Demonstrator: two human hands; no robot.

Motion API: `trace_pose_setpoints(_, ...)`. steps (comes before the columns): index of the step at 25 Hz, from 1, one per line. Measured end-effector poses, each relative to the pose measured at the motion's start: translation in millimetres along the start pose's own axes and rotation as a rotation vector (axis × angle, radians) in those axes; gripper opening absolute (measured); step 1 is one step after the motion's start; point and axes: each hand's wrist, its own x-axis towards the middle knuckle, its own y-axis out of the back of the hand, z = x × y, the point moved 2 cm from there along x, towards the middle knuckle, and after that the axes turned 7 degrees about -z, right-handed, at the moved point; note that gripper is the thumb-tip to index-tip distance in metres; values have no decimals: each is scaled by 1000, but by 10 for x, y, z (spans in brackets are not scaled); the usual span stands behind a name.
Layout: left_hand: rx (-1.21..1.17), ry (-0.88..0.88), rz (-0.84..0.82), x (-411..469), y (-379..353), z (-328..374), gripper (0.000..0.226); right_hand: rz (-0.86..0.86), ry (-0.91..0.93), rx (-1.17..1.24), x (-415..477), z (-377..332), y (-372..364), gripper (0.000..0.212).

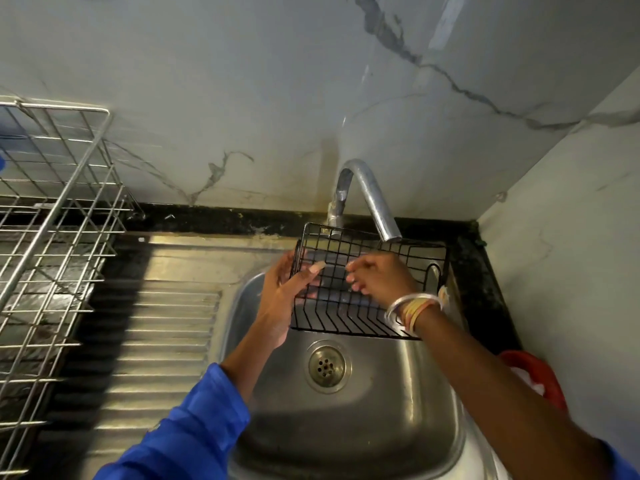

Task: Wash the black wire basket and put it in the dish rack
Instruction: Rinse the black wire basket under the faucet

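The black wire basket hangs over the steel sink, just under the tap's spout. My left hand grips the basket's left wall, thumb inside. My right hand reaches into the basket from the right, its fingers curled against the wires of the back wall. Whether water is running I cannot tell. The silver wire dish rack stands at the far left on the counter.
A ridged steel draining board lies between the rack and the sink. The drain sits in the basin's middle. A red object rests by the right wall. Marble-patterned walls close in behind and to the right.
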Motion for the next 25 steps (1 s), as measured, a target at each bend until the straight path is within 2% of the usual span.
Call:
trace_pose_setpoints(2, -35, 67, 14, -53, -36, -68, 58, -72, -112, 459, 63, -173, 73, 21)
trace_pose_setpoints(4, -72, 127, 57, -120, -35, -119, 61, -158, -148, 649, 42, -227, 30, 25)
trace_pose_setpoints(5, -99, 143, 75, -138, -23, -122, 61, -155, -162, 661, 59, -218, 27, 26)
trace_pose_setpoints(8, -146, 196, 93, -196, -63, -119, 51, 8, -264, 628, 135, -45, 52, 24)
trace_pose_setpoints(9, -152, 212, 98, -211, -93, -107, 48, 1, -293, 653, 157, -15, -20, 24)
trace_pose_setpoints(11, -138, 241, 77, -220, -168, -108, 39, -145, -331, 788, 122, -57, -237, 26)
trace_pose_setpoints(13, -113, 238, 56, -234, -202, -106, 42, -237, -354, 804, 62, -72, -329, 28)
trace_pose_setpoints(15, -120, 226, 58, -232, -121, -87, 48, -170, -337, 770, 109, 42, -153, 24)
trace_pose_setpoints(18, -148, 232, 74, -239, -16, -59, 54, 52, -299, 930, 232, 251, 139, 31)
trace_pose_setpoints(19, -140, 244, 61, -241, -40, -68, 55, 30, -297, 973, 228, 227, 81, 35)
trace_pose_setpoints(21, -98, 268, 21, -262, -156, -92, 53, -137, -327, 902, 138, 118, -208, 41)
trace_pose_setpoints(23, -58, 259, 0, -279, -209, -84, 50, -292, -363, 666, 56, 134, -392, 42)
trace_pose_setpoints(25, -42, 231, 15, -271, -116, -63, 58, -244, -429, 364, 37, 310, -292, 29)
